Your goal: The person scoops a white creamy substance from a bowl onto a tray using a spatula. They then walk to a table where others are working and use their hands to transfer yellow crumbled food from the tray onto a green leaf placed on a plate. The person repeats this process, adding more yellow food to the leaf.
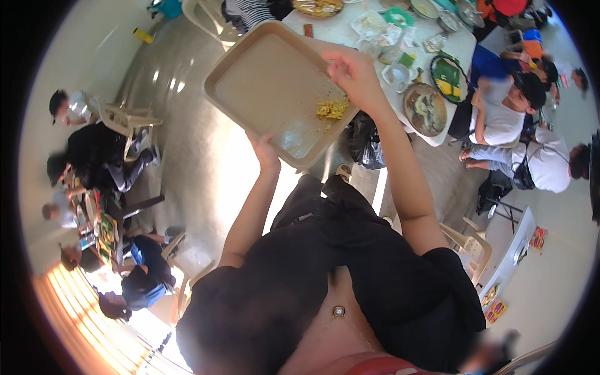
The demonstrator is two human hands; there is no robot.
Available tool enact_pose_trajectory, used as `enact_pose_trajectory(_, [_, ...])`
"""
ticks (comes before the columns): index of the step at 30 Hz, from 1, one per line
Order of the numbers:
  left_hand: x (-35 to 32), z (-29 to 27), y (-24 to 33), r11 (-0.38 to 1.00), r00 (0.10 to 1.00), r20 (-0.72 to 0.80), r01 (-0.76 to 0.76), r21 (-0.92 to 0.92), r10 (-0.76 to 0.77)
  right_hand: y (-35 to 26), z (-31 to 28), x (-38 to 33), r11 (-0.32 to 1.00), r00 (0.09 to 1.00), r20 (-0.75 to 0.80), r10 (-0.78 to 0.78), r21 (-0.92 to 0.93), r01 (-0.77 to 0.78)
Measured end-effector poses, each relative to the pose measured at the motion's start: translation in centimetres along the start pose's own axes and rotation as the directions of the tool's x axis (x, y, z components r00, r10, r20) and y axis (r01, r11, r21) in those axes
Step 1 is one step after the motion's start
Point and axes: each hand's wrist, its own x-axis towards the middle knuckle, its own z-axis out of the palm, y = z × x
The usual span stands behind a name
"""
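Observation:
A tan rectangular tray (265,81) is held out in front of my body. My left hand (267,152) grips its near left edge, thumb over the rim. Yellow food scraps (332,108) lie in a small heap near the tray's right corner, with crumbs scattered around. Over the tray's right edge is my right hand (355,78), its fingers curled in together; whatever they hold, if anything, is hidden. Just beyond the tray's right corner hangs a black plastic bag (367,142), partly covered by the tray and my forearm.
To the right, a white-covered table (431,25) carries a round food dish (425,109), a leaf-lined basket (449,78) and several containers. People sit beside it. On the left, more people sit around another table, near a beige plastic chair (128,119).

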Motion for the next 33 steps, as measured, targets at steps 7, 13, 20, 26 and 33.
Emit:
enact_pose_trajectory(7, [0.8, -0.7, 0.9, 1.000, 0.998, -0.066, -0.007, 0.005, 0.007, 7.8, 5.2, -1.6, 0.854, 0.986, 0.139, -0.096, -0.497, 0.154])
enact_pose_trajectory(13, [2.8, -1.8, 1.5, 0.999, 0.994, -0.102, -0.038, 0.031, 0.041, 8.3, 10.2, -1.7, 0.826, 0.968, 0.200, -0.150, -0.513, 0.234])
enact_pose_trajectory(20, [3.5, -6.3, -0.8, 1.000, 0.988, -0.154, 0.009, 0.005, -0.008, 12.1, 13.2, -2.5, 0.812, 0.940, 0.318, -0.121, -0.513, 0.277])
enact_pose_trajectory(26, [2.2, -8.4, -3.6, 0.996, 0.951, -0.299, 0.089, 0.030, -0.076, 14.5, 14.8, -3.2, 0.915, 0.900, 0.434, -0.034, -0.349, 0.203])
enact_pose_trajectory(33, [4.2, -9.4, -11.6, 0.995, 0.936, -0.340, 0.075, -0.072, -0.095, 23.3, 18.4, -2.2, 0.829, 0.913, 0.405, -0.056, -0.491, 0.268])
